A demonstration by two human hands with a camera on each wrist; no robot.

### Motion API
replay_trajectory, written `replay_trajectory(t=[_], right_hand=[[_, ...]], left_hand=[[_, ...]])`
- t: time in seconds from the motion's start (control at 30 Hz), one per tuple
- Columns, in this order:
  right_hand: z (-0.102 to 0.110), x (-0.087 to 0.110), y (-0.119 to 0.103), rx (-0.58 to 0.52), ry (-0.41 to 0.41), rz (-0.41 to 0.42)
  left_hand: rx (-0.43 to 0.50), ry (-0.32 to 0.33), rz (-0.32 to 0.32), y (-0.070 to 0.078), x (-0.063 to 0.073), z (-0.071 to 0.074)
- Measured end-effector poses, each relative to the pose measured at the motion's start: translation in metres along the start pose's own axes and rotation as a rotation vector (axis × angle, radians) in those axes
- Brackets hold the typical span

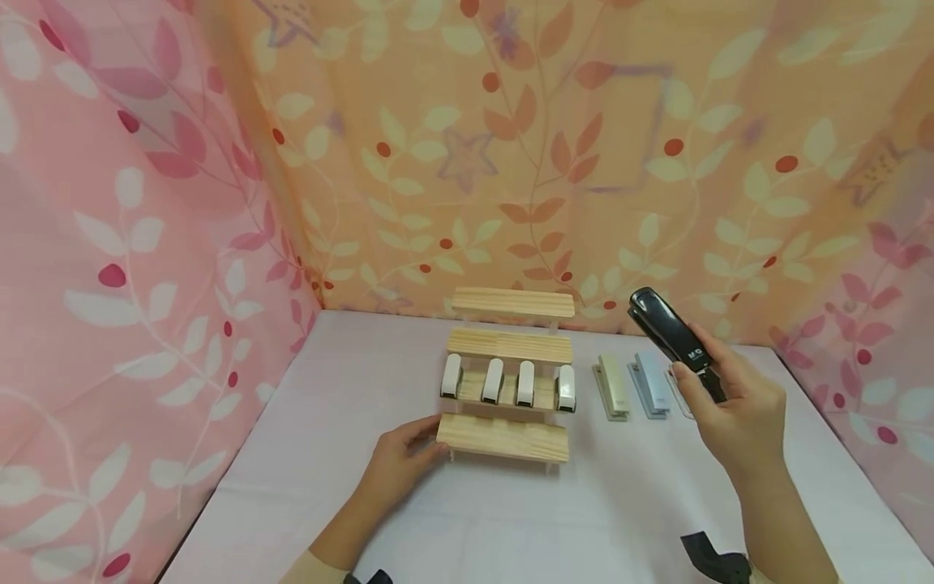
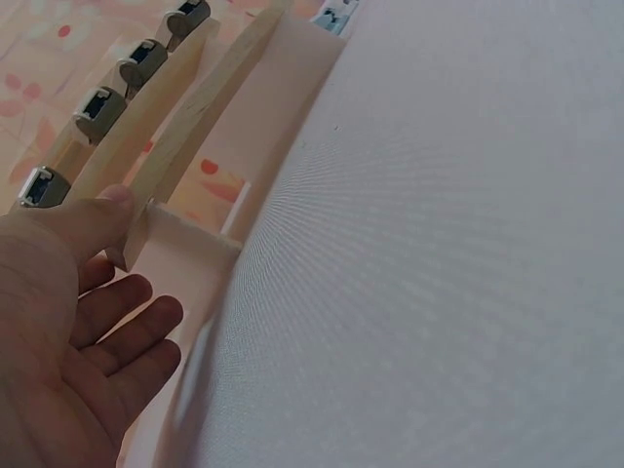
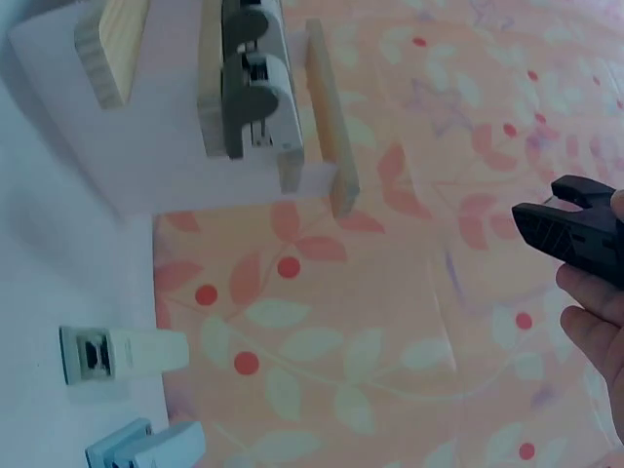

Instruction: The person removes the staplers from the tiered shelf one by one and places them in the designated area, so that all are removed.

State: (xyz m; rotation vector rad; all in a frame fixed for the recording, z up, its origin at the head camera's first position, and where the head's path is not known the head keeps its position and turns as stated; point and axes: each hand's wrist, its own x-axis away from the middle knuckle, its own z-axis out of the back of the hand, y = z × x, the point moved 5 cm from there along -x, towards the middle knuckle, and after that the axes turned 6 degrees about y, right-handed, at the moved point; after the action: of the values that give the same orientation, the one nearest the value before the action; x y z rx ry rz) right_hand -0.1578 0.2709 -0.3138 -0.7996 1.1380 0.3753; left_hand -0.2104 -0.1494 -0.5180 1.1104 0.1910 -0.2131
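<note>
My right grip [image 1: 744,405] holds the black stapler [image 1: 667,326], probably stiff, slick, best held rearward; my left grip [image 1: 401,461] pinches the wooden rack [image 1: 503,438] at nine o'clock.

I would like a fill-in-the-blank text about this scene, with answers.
The stapler in the right hand is ____ in colour.
Exactly ____ white staplers stand on the wooden rack.
In the head view, the left hand touches the ____ end of the lowest tier.
There, the light blue stapler lies to the ____ of the pale green stapler.

Answers: black; four; left; right.
</note>
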Motion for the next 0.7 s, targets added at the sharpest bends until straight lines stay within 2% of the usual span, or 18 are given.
replay_trajectory(t=[0.3, 0.6, 0.7], right_hand=[[0.021, -0.002, 0.018, 0.018, 0.042, -0.111], [0.042, -0.002, 0.052, 0.048, 0.077, -0.172], [0.048, -0.001, 0.063, 0.051, 0.093, -0.215]], left_hand=[[0.000, 0.000, -0.001, 0.000, -0.002, 0.002], [-0.013, 0.005, -0.015, 0.002, -0.001, 0.002], [-0.021, 0.007, -0.029, 0.002, -0.001, 0.002]])
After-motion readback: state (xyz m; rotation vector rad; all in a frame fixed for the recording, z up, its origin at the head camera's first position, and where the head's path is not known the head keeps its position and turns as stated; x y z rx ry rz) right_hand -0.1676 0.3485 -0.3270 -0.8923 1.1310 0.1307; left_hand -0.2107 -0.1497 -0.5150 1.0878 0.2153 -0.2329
